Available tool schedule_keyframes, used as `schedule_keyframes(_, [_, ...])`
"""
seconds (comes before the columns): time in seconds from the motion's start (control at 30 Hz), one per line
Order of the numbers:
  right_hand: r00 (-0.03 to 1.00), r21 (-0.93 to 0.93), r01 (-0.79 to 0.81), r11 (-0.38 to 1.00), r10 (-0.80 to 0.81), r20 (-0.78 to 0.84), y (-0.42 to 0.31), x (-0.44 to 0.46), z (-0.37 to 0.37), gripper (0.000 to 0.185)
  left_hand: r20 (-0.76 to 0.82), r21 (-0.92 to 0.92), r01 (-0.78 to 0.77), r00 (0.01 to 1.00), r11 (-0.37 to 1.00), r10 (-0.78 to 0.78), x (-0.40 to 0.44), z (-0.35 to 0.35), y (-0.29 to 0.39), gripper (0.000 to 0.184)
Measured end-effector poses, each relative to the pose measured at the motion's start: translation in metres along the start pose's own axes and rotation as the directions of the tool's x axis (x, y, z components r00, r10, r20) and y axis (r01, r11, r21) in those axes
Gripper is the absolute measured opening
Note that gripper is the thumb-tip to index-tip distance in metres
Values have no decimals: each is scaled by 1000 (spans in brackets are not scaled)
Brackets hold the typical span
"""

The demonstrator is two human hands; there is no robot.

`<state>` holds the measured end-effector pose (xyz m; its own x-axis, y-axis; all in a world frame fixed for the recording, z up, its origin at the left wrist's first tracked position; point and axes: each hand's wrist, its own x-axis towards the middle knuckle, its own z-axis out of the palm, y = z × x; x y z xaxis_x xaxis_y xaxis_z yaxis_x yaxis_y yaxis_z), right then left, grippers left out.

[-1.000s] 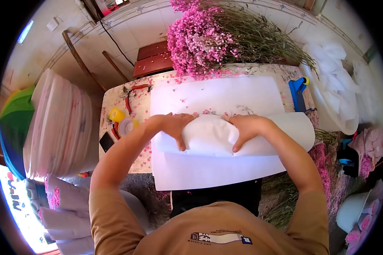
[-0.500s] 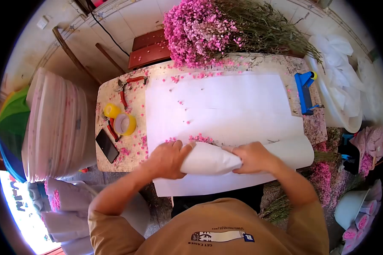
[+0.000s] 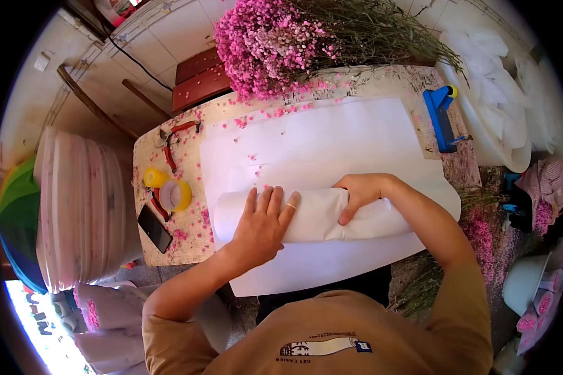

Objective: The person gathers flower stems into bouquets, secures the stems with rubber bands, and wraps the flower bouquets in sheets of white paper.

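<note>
A white paper roll [image 3: 316, 215] lies across sheets of white paper [image 3: 338, 134] on the table in front of me. My left hand [image 3: 263, 222] rests on the roll's left half, its fingers stretched out over the paper. Further right, my right hand [image 3: 364, 192] grips the roll from the far side, thumb pressed on top and fingers hidden behind; the paper creases there. What is inside the roll is hidden. Pink petals dot the sheets beyond my left hand.
Pink flowers [image 3: 266, 47] with long stems lie along the table's back edge. At left are pruning shears [image 3: 169, 150], tape rolls [image 3: 175, 195] and a phone [image 3: 154, 229]. A blue tape dispenser [image 3: 441, 122] stands at right. Wrapped bundles [image 3: 116, 312] sit below left.
The roll now lies longer and flatter on the sheets. My left hand has opened out over it, and my right hand has moved farther back, its thumb now on top. The view has shifted slightly.
</note>
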<state>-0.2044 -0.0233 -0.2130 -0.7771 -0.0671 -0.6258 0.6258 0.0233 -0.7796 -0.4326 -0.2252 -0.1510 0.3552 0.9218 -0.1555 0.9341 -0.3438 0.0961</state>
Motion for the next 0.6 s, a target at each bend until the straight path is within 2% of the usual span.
schedule_keyframes(0.07, [965,-305,23,952,-101,-242,-8,-8,2,68,-93,17,5,996,1000,-3,2,11,-3,102])
schedule_keyframes(0.1, [966,-311,19,950,-98,-240,-11,-15,9,68,-100,15,10,995,1000,-8,3,14,-4,102])
schedule_keyframes(0.13, [857,-580,-74,811,-245,-453,-16,-26,22,78,-104,-18,-8,995,1000,6,4,14,-8,99])
schedule_keyframes(0.17, [691,-758,-236,608,-443,-571,-21,-37,34,88,-107,-48,-25,994,999,20,7,12,-14,96])
schedule_keyframes(0.2, [660,-821,-144,553,-564,-496,-25,-49,51,96,-113,-45,-19,994,999,14,10,12,-19,96])
schedule_keyframes(0.23, [660,-820,-143,554,-564,-496,-22,-49,64,96,-94,-111,-30,995,993,19,13,11,-24,94])
schedule_keyframes(0.3, [645,-896,-285,340,-623,-442,-16,-46,85,93,-68,-179,-59,997,982,47,21,9,-31,93])
schedule_keyframes(0.33, [671,-860,-298,414,-550,-497,-9,-40,84,98,43,-201,-24,999,979,33,28,7,-35,93])
schedule_keyframes(0.37, [665,-856,-311,414,-548,-507,-14,-39,78,98,148,-218,16,989,976,17,36,3,-41,94])
schedule_keyframes(0.43, [789,-769,-305,562,-304,-534,-27,-36,53,100,325,-300,54,944,952,49,63,6,-65,103])
schedule_keyframes(0.47, [786,-770,-309,558,-306,-537,-30,-36,36,100,394,-354,79,916,932,72,79,7,-77,105])
schedule_keyframes(0.5, [853,-706,-226,671,-214,-476,-34,-33,15,96,454,-399,108,886,910,94,95,5,-89,107])
schedule_keyframes(0.53, [910,-622,-155,767,-135,-393,-37,-30,-3,91,506,-351,115,858,929,85,110,-1,-93,106])
schedule_keyframes(0.57, [906,-640,-156,753,-149,-396,-36,-24,-17,91,489,-342,117,869,933,70,122,-7,-95,106])
schedule_keyframes(0.6, [948,-544,-132,829,-55,-314,-33,-17,-31,90,568,-264,163,823,951,17,133,-14,-95,105])
